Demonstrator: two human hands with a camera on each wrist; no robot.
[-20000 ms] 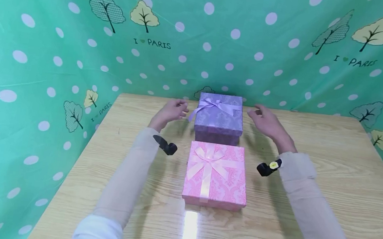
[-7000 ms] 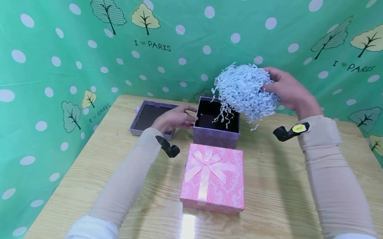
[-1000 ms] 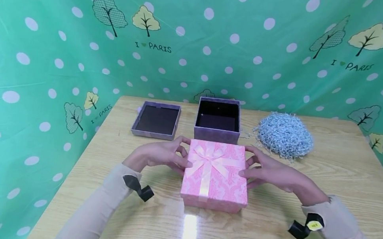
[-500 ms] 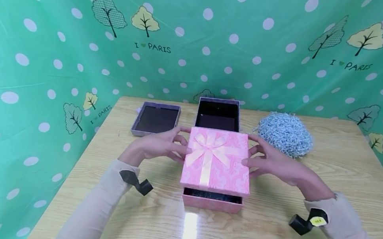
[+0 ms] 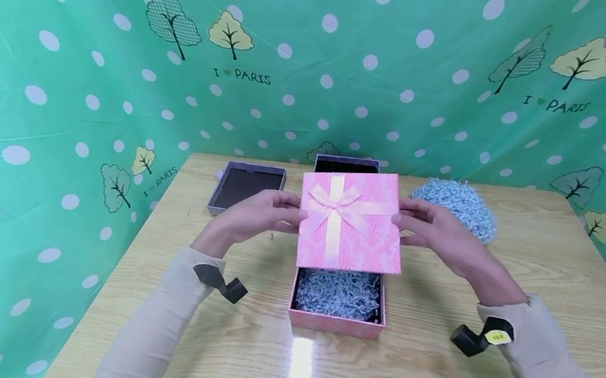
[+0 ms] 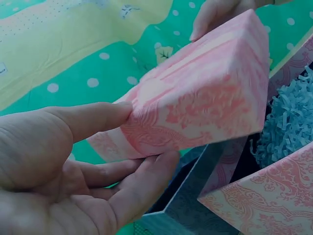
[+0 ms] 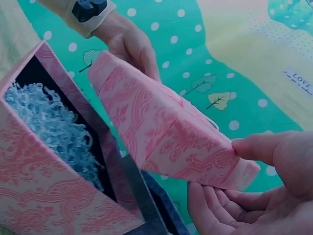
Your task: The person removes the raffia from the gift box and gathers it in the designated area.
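Observation:
A pink patterned box lid (image 5: 351, 233) with a ribbon bow is held up and slightly tilted between both hands. My left hand (image 5: 262, 217) pinches its left side, thumb above and fingers below, as the left wrist view shows. On the opposite side my right hand (image 5: 441, 239) pinches it the same way; the lid's edge lies between thumb and fingers (image 7: 210, 208). Below the lid stands the pink box base (image 5: 335, 325), uncovered at its front part. Blue shredded paper (image 5: 338, 294) fills it; the rear of the base is hidden by the lid.
Behind the lid stands the open purple box (image 5: 347, 160), mostly covered from view. Its upturned lid (image 5: 249, 187) lies to the left. A heap of blue shredded paper (image 5: 462, 208) sits at the back right, partly behind my right hand. Green dotted cloth (image 5: 319, 58) walls the wooden table (image 5: 193, 339).
Both hands have lifted the pink lid off its base and moved it up and back, tilting it slightly. The shredded paper inside has come into view. Earlier, the purple box was opened and emptied.

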